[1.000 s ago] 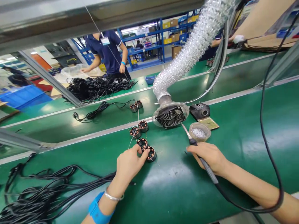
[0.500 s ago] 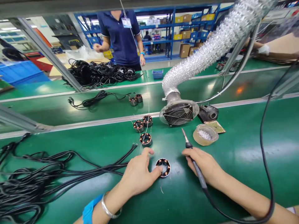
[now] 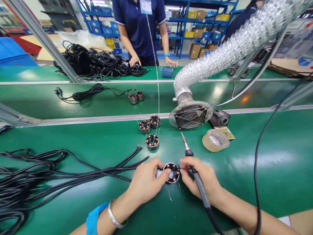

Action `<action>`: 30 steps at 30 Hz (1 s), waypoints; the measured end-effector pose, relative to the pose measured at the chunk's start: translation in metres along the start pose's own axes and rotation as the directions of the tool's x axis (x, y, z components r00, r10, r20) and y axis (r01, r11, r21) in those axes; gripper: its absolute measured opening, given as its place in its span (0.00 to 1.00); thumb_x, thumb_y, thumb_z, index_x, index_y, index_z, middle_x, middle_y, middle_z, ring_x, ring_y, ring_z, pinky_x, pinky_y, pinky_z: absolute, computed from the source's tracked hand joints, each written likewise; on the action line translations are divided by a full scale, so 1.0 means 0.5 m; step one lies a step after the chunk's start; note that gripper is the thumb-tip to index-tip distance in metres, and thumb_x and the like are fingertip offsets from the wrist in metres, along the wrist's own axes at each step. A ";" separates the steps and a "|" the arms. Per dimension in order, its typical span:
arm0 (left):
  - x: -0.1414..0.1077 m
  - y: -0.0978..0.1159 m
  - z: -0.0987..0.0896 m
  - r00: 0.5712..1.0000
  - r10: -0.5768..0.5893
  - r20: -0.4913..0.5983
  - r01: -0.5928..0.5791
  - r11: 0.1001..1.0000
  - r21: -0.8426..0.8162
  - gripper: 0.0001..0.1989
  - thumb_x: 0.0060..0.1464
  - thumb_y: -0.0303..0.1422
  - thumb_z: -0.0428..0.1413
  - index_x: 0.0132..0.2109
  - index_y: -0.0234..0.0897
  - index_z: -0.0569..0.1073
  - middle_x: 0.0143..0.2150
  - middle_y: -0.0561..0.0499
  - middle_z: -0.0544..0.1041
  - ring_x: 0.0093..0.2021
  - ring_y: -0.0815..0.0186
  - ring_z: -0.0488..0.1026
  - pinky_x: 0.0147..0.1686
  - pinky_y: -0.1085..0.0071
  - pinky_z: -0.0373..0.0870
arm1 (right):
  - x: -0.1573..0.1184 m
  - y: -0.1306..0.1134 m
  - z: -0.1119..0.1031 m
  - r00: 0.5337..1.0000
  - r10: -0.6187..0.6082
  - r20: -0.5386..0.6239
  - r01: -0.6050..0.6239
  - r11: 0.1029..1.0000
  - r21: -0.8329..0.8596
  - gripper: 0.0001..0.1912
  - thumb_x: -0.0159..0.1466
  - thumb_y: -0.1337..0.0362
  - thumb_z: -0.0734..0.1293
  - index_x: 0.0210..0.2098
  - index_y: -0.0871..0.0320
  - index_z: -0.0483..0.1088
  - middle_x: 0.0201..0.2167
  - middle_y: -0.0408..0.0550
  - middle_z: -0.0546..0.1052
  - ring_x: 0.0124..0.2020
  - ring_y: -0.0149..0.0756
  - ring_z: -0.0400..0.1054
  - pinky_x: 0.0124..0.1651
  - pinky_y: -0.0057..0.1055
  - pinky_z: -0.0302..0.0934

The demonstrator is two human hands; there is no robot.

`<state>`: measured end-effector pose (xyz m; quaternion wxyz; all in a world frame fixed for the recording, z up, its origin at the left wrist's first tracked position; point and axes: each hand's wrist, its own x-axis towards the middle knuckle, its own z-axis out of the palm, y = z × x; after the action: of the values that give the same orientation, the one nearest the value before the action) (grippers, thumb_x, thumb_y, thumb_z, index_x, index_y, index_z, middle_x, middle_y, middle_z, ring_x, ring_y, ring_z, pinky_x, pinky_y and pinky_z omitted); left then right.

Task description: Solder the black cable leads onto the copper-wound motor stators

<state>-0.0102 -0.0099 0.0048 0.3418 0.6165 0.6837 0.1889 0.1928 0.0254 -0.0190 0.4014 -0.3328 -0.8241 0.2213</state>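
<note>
My left hand point(image 3: 149, 178) grips a round motor stator point(image 3: 177, 178) with copper windings, thumb over its near left rim and index finger at its far left. The stator lies on the green bench top. My right hand point(image 3: 201, 179) is closed around a soldering iron point(image 3: 199, 182), its bare tip pointing up and away, clear of the stator. The right fingertips are close to the stator's right edge; whether they touch it I cannot tell. Beyond the left hand stand a nearer stator point(image 3: 152, 142) and two more behind it. A thin silvery wire point(image 3: 158, 88) hangs down over them.
Black cables point(image 3: 80, 176) spread over the left, stripped ends near my left hand. A fume fan point(image 3: 192, 117) on a silver duct stands ahead, beside a tub point(image 3: 215, 141) of pale bits and a soldering-iron stand point(image 3: 220, 118). Across the bench is a co-worker point(image 3: 140, 32).
My right hand with the soldering iron has moved left, closer to the stator. My left index finger has come down to the stator's rim. The co-worker's hands have lowered to the far bench.
</note>
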 end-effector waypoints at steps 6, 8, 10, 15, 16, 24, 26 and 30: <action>-0.001 -0.002 0.001 1.000 -0.003 0.011 0.003 1.000 -0.006 0.12 0.57 0.44 0.53 0.35 0.41 0.71 0.18 0.60 0.60 0.21 0.66 0.62 0.25 0.70 0.51 | 0.000 -0.004 0.001 0.999 0.037 0.033 -0.038 0.999 0.036 0.18 0.62 0.73 0.63 0.51 0.52 0.64 0.32 0.42 0.76 0.30 0.30 0.75 0.36 0.26 0.73; -0.002 -0.002 0.002 1.000 0.002 0.010 -0.002 1.000 -0.004 0.12 0.57 0.44 0.53 0.35 0.41 0.71 0.18 0.60 0.60 0.21 0.66 0.62 0.25 0.70 0.51 | -0.001 -0.005 0.000 0.997 0.064 0.041 -0.066 0.996 0.053 0.18 0.62 0.73 0.63 0.51 0.52 0.64 0.33 0.42 0.76 0.30 0.31 0.75 0.36 0.26 0.73; -0.002 -0.003 0.002 1.000 0.007 0.008 -0.007 1.000 -0.002 0.12 0.57 0.44 0.53 0.35 0.41 0.71 0.19 0.60 0.61 0.22 0.66 0.62 0.25 0.70 0.52 | -0.001 -0.005 0.000 0.996 0.082 0.042 -0.084 0.995 0.059 0.19 0.62 0.73 0.63 0.50 0.51 0.64 0.32 0.42 0.76 0.30 0.31 0.75 0.36 0.26 0.73; -0.002 -0.005 0.004 1.000 0.006 0.010 -0.006 1.000 0.002 0.12 0.57 0.45 0.53 0.35 0.41 0.71 0.19 0.60 0.61 0.22 0.66 0.62 0.25 0.70 0.52 | 0.000 -0.007 0.000 0.995 0.091 0.034 -0.092 0.995 0.048 0.18 0.62 0.72 0.64 0.50 0.51 0.64 0.33 0.41 0.77 0.29 0.30 0.75 0.36 0.26 0.73; -0.003 -0.006 0.004 1.000 0.007 0.009 -0.007 1.000 0.004 0.12 0.57 0.45 0.53 0.35 0.41 0.71 0.19 0.60 0.61 0.22 0.66 0.62 0.25 0.70 0.52 | 0.000 -0.007 0.000 0.995 0.094 0.034 -0.096 0.994 0.046 0.18 0.62 0.72 0.64 0.50 0.51 0.64 0.33 0.41 0.77 0.29 0.30 0.75 0.36 0.26 0.73; -0.003 -0.008 0.005 1.000 0.018 0.014 -0.018 1.000 -0.003 0.12 0.58 0.45 0.52 0.35 0.42 0.70 0.18 0.60 0.60 0.21 0.66 0.62 0.24 0.70 0.51 | 0.002 -0.012 -0.003 0.996 0.090 0.028 -0.091 0.995 0.034 0.18 0.62 0.73 0.64 0.49 0.51 0.65 0.33 0.42 0.77 0.29 0.31 0.75 0.36 0.26 0.73; -0.002 -0.007 0.005 1.000 0.022 0.011 -0.022 1.000 -0.006 0.12 0.58 0.45 0.51 0.35 0.42 0.69 0.18 0.60 0.59 0.21 0.66 0.61 0.24 0.70 0.51 | 0.005 -0.013 -0.002 0.996 0.087 0.024 -0.088 0.995 0.037 0.18 0.62 0.73 0.64 0.49 0.51 0.65 0.33 0.42 0.77 0.29 0.30 0.75 0.36 0.26 0.73; -0.003 -0.008 0.004 1.000 0.020 0.020 -0.020 1.000 -0.017 0.13 0.57 0.45 0.52 0.34 0.41 0.69 0.18 0.61 0.57 0.20 0.67 0.59 0.24 0.71 0.51 | 0.013 -0.013 -0.001 0.994 0.106 0.028 -0.108 0.993 0.049 0.17 0.62 0.74 0.65 0.49 0.52 0.66 0.34 0.42 0.77 0.30 0.29 0.75 0.38 0.24 0.73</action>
<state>-0.0115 -0.0125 0.0010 0.3519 0.6223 0.6725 0.1916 0.1878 0.0257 -0.0113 0.3869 -0.3635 -0.8042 0.2673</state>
